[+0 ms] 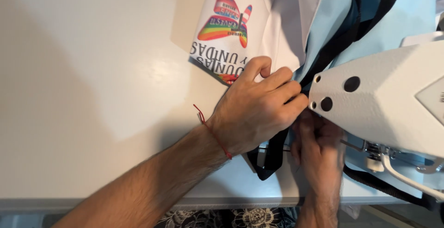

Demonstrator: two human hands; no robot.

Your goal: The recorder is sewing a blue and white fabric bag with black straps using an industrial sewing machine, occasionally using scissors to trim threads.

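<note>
Mid-frame, left hand (256, 110) fingers curl, pinching blue fabric (340, 13) and black strap (344, 38); right hand (317, 149), below the machine (384, 94), grip unclear.

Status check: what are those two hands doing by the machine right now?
Left hand presses light blue fabric. Right hand underneath on black strap. Sewing machine head hides the fingers.

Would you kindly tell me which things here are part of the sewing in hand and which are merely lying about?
In the work:
- left hand pressing the light blue fabric
- right hand under the white sewing machine head
- black strap running along the fabric

Lying about:
- white printed piece with rainbow design
- white table
- patterned cloth at the bottom edge
</note>
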